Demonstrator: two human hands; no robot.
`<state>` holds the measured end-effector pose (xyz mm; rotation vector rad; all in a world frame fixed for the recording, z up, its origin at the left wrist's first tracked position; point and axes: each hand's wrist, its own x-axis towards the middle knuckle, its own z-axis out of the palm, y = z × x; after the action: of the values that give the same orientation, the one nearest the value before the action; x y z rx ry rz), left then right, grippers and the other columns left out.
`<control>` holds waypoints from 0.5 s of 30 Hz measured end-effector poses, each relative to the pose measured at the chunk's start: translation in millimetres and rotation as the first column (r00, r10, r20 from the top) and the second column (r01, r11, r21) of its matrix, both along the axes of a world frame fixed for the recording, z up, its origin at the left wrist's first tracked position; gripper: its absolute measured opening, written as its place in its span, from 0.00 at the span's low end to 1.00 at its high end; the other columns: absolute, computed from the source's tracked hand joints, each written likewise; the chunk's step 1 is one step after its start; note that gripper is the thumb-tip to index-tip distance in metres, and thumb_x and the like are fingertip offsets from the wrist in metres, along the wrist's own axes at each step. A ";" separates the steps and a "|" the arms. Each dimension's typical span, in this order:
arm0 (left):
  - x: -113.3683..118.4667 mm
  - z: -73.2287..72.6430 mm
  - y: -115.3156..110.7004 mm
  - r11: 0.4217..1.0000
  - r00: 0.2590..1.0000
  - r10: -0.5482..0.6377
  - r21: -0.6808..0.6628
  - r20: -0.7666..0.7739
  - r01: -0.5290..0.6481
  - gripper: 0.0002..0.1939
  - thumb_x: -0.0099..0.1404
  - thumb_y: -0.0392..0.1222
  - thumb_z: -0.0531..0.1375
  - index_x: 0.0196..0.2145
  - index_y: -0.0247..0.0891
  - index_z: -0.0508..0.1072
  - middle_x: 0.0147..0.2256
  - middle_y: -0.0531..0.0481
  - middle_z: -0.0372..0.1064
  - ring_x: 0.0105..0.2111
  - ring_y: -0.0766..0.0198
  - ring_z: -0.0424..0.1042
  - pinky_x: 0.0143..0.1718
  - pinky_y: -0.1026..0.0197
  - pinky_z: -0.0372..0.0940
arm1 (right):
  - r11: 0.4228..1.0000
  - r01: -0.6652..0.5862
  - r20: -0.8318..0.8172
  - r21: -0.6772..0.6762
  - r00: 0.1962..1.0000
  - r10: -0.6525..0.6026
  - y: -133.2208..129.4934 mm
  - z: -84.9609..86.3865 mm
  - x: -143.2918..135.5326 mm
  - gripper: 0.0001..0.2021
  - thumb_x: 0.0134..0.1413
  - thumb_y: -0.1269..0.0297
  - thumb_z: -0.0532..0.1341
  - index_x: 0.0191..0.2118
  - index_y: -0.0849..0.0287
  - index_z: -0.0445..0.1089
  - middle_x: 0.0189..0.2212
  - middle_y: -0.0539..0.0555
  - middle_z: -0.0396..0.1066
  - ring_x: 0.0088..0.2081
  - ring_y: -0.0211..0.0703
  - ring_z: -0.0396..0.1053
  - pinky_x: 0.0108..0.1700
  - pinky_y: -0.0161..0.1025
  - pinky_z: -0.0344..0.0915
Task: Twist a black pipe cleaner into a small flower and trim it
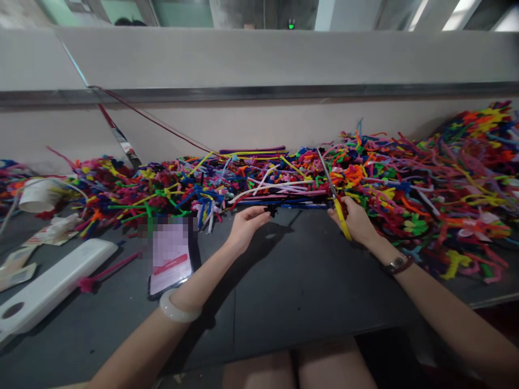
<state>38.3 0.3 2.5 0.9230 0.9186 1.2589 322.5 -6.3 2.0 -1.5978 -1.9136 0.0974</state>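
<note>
My left hand (245, 228) is closed in a pinch on a black pipe cleaner (272, 209), whose short fuzzy, bunched end shows past the fingertips. My right hand (360, 222) grips yellow-handled scissors (341, 216), their blades pointing up and away over the pile. The two hands are apart, both just above the near edge of a heap of coloured pipe cleaners (284, 186). Whether the scissor blades are parted is hard to make out.
A phone (172, 259) lies on the dark table (308, 286) beside my left forearm. Farther left are a long white plastic object (57, 289), a white cup (37, 195) and a pink pipe cleaner (107, 271). A pale partition (259, 59) runs behind the heap, with a red cord (158, 121) hanging across it.
</note>
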 end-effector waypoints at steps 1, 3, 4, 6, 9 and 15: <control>0.1 0.4 -0.2 1.000 1.000 -0.006 0.002 0.010 0.006 0.12 0.44 0.36 0.66 0.29 0.33 0.72 0.26 0.52 0.70 0.28 0.69 0.70 0.36 0.64 0.63 | 1.000 -0.010 0.021 -0.001 1.000 0.010 -0.8 -0.8 -0.9 0.18 0.49 0.50 0.54 0.37 0.61 0.57 0.28 0.55 0.64 0.27 0.43 0.62 0.29 0.36 0.58; 0.1 1.1 -0.5 1.000 0.999 -0.019 0.007 0.029 0.018 0.12 0.44 0.36 0.66 0.29 0.33 0.71 0.26 0.51 0.71 0.29 0.68 0.71 0.37 0.63 0.64 | 1.000 -0.020 0.071 -0.003 0.997 0.020 -2.1 -2.2 -2.8 0.21 0.48 0.50 0.54 0.41 0.63 0.55 0.31 0.58 0.63 0.29 0.45 0.62 0.28 0.37 0.58; -0.1 1.3 -0.7 1.000 0.999 -0.024 0.008 0.034 0.024 0.12 0.45 0.36 0.66 0.29 0.33 0.71 0.26 0.51 0.71 0.29 0.68 0.71 0.37 0.63 0.64 | 1.000 -0.018 0.095 0.002 0.995 0.018 -2.6 -2.7 -3.6 0.23 0.48 0.49 0.54 0.43 0.63 0.55 0.33 0.59 0.63 0.30 0.46 0.63 0.28 0.37 0.58; -0.6 1.6 -0.9 0.999 0.999 -0.033 0.005 0.028 0.033 0.12 0.45 0.37 0.65 0.30 0.33 0.70 0.25 0.51 0.70 0.29 0.67 0.72 0.37 0.63 0.64 | 1.000 0.006 0.121 0.017 0.993 -0.008 -2.9 -3.0 -4.6 0.23 0.47 0.49 0.55 0.43 0.63 0.55 0.33 0.59 0.63 0.29 0.46 0.63 0.28 0.37 0.57; -1.0 2.0 -1.3 0.999 0.999 -0.039 0.007 0.010 0.039 0.13 0.46 0.37 0.65 0.32 0.34 0.70 0.26 0.51 0.70 0.30 0.65 0.72 0.36 0.63 0.65 | 0.998 0.052 0.087 0.020 0.995 -0.054 -2.3 -2.3 -4.8 0.19 0.46 0.48 0.55 0.37 0.60 0.59 0.28 0.54 0.64 0.26 0.43 0.62 0.27 0.36 0.56; -0.1 4.9 -2.2 0.999 0.994 -0.023 0.026 0.104 0.021 0.09 0.45 0.33 0.64 0.28 0.33 0.71 0.27 0.53 0.69 0.30 0.65 0.72 0.41 0.57 0.66 | 0.995 0.050 0.088 0.088 0.994 -0.058 -3.4 0.3 -6.4 0.19 0.47 0.47 0.55 0.35 0.60 0.63 0.26 0.55 0.67 0.27 0.44 0.64 0.28 0.36 0.57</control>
<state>38.2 -1.9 7.4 0.8762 0.8105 1.2899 316.1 -9.7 2.3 -1.6193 -1.9145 -0.0799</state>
